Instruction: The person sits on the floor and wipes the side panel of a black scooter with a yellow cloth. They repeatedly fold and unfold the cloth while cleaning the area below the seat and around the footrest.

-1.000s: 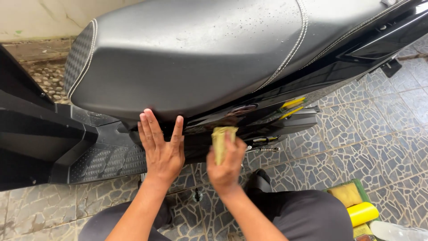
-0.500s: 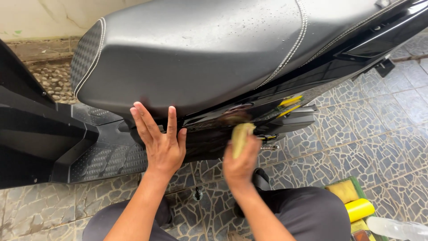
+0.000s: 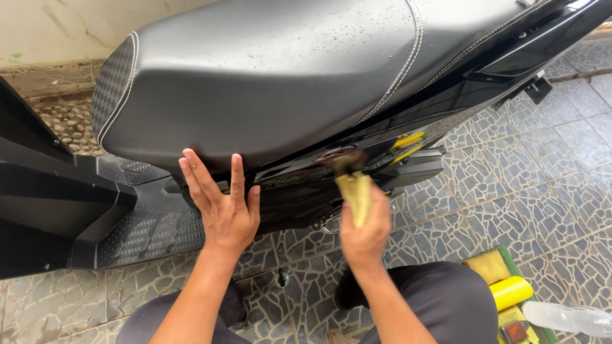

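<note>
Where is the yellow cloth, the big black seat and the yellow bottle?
Yellow cloth (image 3: 356, 194), head view, its middle above the right hand.
Black padded scooter seat (image 3: 268, 76), head view, top surface.
Yellow plastic bottle (image 3: 510, 292), head view, its side.

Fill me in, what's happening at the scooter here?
A person crouches beside a black scooter on a tiled floor. The left hand lies flat against the side panel under the seat. The right hand grips a yellowish brush with its tip against the glossy panel. A yellow sponge and a yellow bottle sit at lower right.
</note>
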